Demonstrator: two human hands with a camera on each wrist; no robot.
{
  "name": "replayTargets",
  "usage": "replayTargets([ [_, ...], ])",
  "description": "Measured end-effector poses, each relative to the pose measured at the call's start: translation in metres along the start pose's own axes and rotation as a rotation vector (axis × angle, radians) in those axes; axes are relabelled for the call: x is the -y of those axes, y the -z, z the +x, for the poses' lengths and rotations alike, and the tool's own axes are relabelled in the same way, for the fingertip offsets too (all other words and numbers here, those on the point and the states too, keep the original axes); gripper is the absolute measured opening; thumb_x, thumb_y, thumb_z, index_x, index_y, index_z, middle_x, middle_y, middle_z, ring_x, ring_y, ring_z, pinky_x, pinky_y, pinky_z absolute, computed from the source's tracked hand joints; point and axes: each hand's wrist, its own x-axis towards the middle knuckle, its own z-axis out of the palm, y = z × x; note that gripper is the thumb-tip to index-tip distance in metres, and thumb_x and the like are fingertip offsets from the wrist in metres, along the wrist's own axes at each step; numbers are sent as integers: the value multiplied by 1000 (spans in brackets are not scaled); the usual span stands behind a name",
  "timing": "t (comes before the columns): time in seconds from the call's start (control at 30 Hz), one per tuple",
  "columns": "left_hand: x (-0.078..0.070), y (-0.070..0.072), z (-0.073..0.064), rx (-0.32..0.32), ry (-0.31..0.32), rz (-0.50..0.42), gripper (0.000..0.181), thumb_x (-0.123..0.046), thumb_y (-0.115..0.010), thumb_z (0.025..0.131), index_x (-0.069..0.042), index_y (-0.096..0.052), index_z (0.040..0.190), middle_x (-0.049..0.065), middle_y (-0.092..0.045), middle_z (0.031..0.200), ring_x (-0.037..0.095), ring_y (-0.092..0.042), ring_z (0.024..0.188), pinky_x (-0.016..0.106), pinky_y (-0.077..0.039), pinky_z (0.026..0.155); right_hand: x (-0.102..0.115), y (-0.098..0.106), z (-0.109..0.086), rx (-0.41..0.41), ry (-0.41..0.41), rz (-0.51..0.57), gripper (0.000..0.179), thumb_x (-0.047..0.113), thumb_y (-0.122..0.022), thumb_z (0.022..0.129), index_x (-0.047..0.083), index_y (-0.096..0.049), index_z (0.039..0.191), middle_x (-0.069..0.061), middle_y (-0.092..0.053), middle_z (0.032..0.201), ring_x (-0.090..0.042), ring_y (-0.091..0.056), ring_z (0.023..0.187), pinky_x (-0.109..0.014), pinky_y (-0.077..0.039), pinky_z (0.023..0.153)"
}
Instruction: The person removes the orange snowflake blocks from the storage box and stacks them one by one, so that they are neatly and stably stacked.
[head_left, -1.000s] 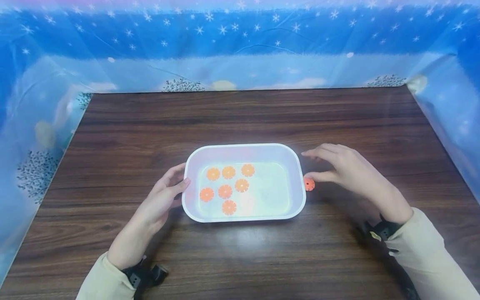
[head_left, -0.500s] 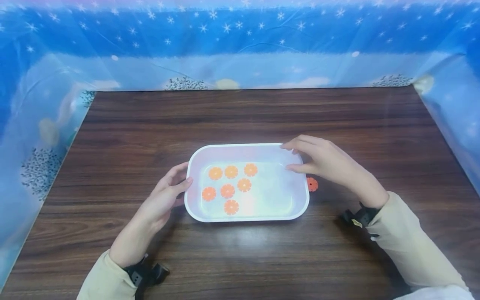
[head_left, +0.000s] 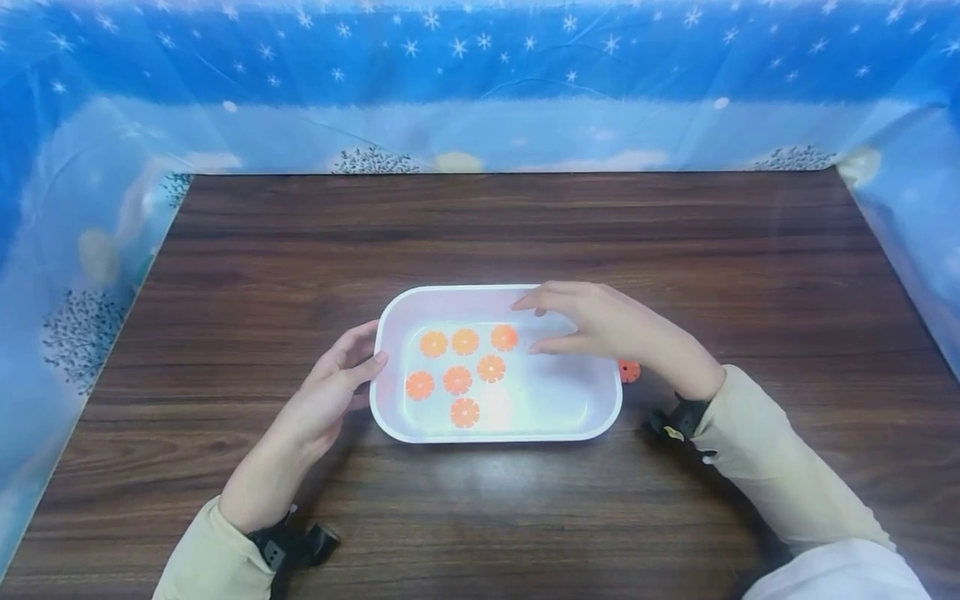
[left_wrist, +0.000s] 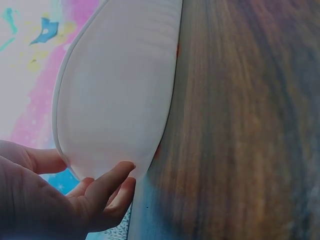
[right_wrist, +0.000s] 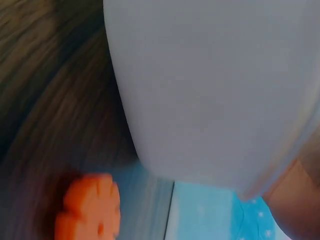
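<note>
A white rectangular basin [head_left: 543, 400] with rounded corners stands on the table. Several orange notched discs [head_left: 464, 412] lie in its left and middle part. My left hand [head_left: 330, 387] grips the basin's left end, thumb over the rim and fingers against the outer wall. In the left wrist view these fingers [left_wrist: 112, 182] rest on the wall [left_wrist: 115, 85]. My right hand [head_left: 592, 321] hovers over the basin's right half, thumb apart from the fingers, with nothing visible between them. Another orange disc [head_left: 630, 372] is outside the right end, partly hidden by my forearm.
The dark wood-grain table [head_left: 480, 233] extends around the basin on all sides. A blue cloth [head_left: 510, 75] with snowflakes hangs along its back and sides. In the right wrist view the basin's outer wall [right_wrist: 210, 90] fills most of the frame.
My right hand has moved left, from beside the outer disc to over the basin. My left hand keeps its grip on the basin, and the discs lie as before.
</note>
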Motion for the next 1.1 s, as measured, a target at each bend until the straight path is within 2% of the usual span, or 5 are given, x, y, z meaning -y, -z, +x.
replayTargets([
  [0.13,0,0,0,9,-11,3,54,-20,-45,99,-14,-23,147,15,-29,144,27,-42,120,35,-39,90,0,-6,8,34,16,-8,47,34,-70,83,15,-58,125,2,-59,123,-13,-56,108,-36,-45,90],
  [0.3,0,0,1,6,-4,-3,53,-19,-44,99,-15,-24,147,14,-29,144,30,-41,123,41,-37,95,4,-9,14,66,20,-33,44,27,-70,84,12,-58,124,-1,-59,122,-16,-57,106,-36,-46,89],
  [0.5,0,2,1,8,3,0,53,-19,-44,99,-15,-23,147,14,-27,146,31,-37,126,44,-34,98,1,-20,22,57,105,-91,35,22,-70,84,7,-62,114,-5,-63,110,-18,-58,99,-34,-45,88],
  [0.8,0,2,-1,16,0,5,52,-19,-43,99,-15,-23,147,14,-27,146,32,-35,128,47,-32,100,8,-30,26,120,29,-145,43,27,-72,82,8,-62,119,-8,-61,115,-22,-56,105,-37,-43,94],
  [1.1,-1,3,1,11,2,7,52,-19,-44,99,-15,-24,147,14,-27,146,32,-35,128,48,-32,100,10,-36,31,108,17,-157,41,23,-73,82,8,-63,118,-7,-60,110,-19,-54,95,-33,-46,88],
])
